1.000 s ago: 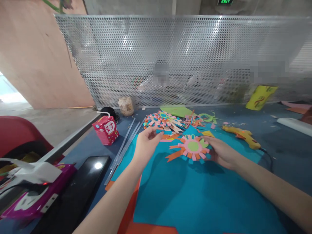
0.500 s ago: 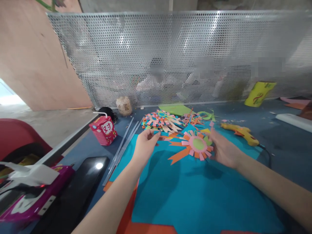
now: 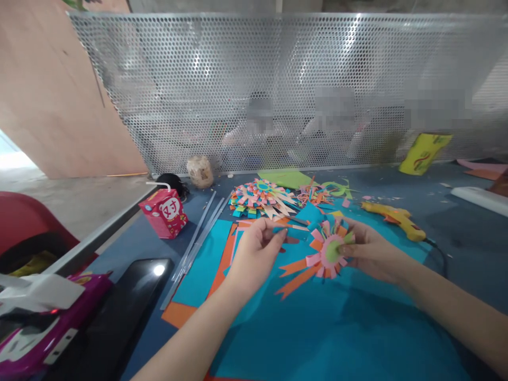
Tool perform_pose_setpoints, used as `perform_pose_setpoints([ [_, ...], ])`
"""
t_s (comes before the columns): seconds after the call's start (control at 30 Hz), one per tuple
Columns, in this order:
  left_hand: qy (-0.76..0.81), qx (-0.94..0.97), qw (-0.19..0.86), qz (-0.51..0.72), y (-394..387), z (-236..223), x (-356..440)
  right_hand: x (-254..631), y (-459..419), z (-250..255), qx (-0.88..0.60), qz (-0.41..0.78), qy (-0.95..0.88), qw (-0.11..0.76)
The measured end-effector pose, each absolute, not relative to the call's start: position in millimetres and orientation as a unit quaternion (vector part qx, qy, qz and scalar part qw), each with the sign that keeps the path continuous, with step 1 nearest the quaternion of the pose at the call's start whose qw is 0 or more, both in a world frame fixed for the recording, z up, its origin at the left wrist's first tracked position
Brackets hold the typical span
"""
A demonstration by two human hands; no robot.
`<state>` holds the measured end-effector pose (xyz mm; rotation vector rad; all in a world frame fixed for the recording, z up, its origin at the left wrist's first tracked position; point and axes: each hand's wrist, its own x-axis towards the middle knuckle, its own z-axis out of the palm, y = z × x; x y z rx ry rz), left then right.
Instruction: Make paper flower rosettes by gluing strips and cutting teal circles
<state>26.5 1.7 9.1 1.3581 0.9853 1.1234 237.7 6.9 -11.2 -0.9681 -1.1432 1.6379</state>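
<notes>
The right hand (image 3: 371,254) pinches a paper rosette (image 3: 330,250) over the blue sheet (image 3: 257,338); whether the left hand (image 3: 257,256) grips anything, I cannot tell. Left, the straw-topped red carton (image 3: 163,216) hides its contents; near left, a purple power strip (image 3: 81,311) is cut off

The person's left forearm (image 3: 198,330) and right forearm (image 3: 448,304) are slim and bare, uncovered as far as the view's edges, tapering smoothly to narrow wrists. The left hand (image 3: 256,259) and right hand (image 3: 377,256) are also bare, with slender fingers; the fingernails are too small to make out.
</notes>
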Motion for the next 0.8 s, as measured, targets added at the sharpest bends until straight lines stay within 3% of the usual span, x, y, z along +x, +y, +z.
perform_pose_setpoints([
  [0.37, 0.363, 0.524, 0.616, 0.464, -8, 13, 34, 243, 9, -14, -0.366, 0.657, -0.481, 0.451],
  [0.8, 0.382, 0.512, 0.626, 0.446, -10, 15, 32, 239, 7, -8, -0.409, 0.630, -0.483, 0.451],
])
